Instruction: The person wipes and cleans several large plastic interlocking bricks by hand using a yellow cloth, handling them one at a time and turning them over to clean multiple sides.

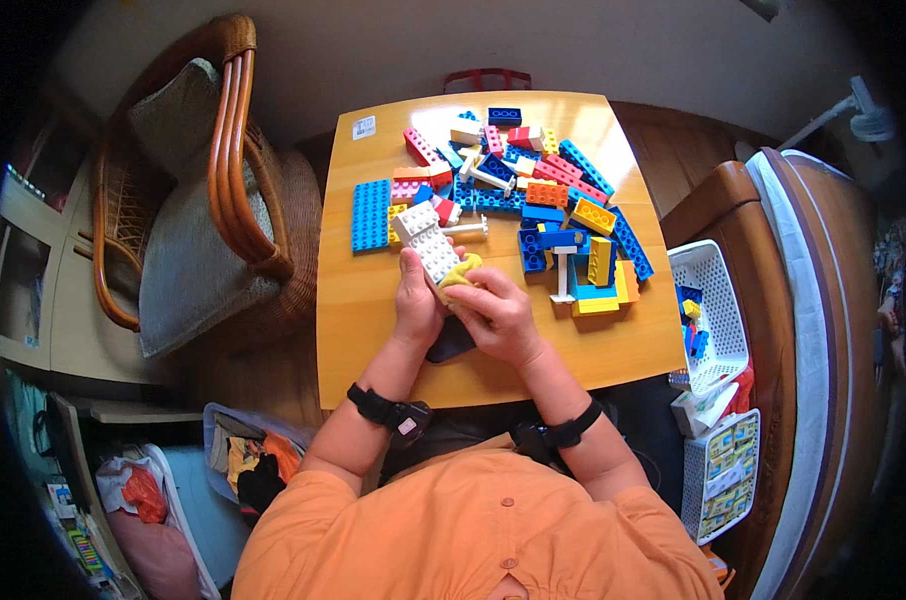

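Observation:
Over the near part of the table, my left hand (417, 302) is closed around a white toy brick piece (428, 243) with studs on top, held tilted. My right hand (503, 316) pinches a small yellow cloth (460, 271) against the near end of that piece. Just beyond my hands lies a pile of colored bricks: a blue studded plate (370, 215) at the left, an orange brick (547, 194) in the middle, and a white post-like piece (467, 230). To the right stands a small build of blue, yellow and white pieces (600, 262).
The wooden table (358, 330) carries all the bricks. A dark flat object (451, 342) lies under my hands. Right of the table are a white basket (725, 330) with more bricks and another white basket (695, 470). A rattan chair (208, 270) stands at the left.

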A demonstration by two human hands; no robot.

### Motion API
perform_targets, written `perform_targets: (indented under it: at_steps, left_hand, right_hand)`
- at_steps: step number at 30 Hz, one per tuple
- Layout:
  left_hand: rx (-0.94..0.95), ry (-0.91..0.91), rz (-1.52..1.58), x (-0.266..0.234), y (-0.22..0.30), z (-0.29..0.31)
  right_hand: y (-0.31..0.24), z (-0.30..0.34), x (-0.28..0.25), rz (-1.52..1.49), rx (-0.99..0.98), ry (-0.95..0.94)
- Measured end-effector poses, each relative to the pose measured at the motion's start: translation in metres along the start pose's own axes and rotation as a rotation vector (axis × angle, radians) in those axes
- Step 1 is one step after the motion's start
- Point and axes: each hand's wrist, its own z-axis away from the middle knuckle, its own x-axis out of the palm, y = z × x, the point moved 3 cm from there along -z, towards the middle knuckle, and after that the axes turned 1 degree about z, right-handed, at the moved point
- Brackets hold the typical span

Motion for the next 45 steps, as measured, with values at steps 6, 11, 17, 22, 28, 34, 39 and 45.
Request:
perform_targets:
  at_steps: [6, 11, 17, 22, 28, 34, 39, 45]
  left_hand:
    - [-0.003, 0.006, 0.006, -0.003, 0.006, 0.000]
    - [-0.002, 0.040, 0.128, -0.006, 0.014, -0.003]
    - [-0.022, 0.071, 0.185, -0.011, 0.019, -0.007]
    - [-0.037, 0.054, 0.163, -0.009, 0.014, -0.006]
    - [-0.099, 0.023, 0.169, -0.007, 0.014, -0.006]
    - [0.057, 0.075, -0.014, -0.004, 0.021, -0.001]
    - [0.070, -0.008, -0.154, 0.001, 0.013, 0.003]
    - [0.050, 0.001, -0.142, 0.007, 0.017, 0.004]
  right_hand:
    - [-0.003, -0.005, 0.002, 0.047, -0.104, -0.084]
    - [0.007, 0.002, 0.002, 0.097, -0.027, -0.128]
    - [0.011, 0.000, -0.006, -0.009, 0.209, 0.179]
    - [-0.002, 0.001, 0.006, 0.006, -0.077, -0.040]
    - [0.006, 0.002, 0.005, 0.102, -0.073, -0.049]
    - [0.013, 0.000, -0.009, -0.035, 0.179, 0.181]
    - [-0.001, -0.001, 0.007, 0.009, -0.006, -0.021]
    - [0.010, 0.003, 0.002, 0.029, 0.109, 0.015]
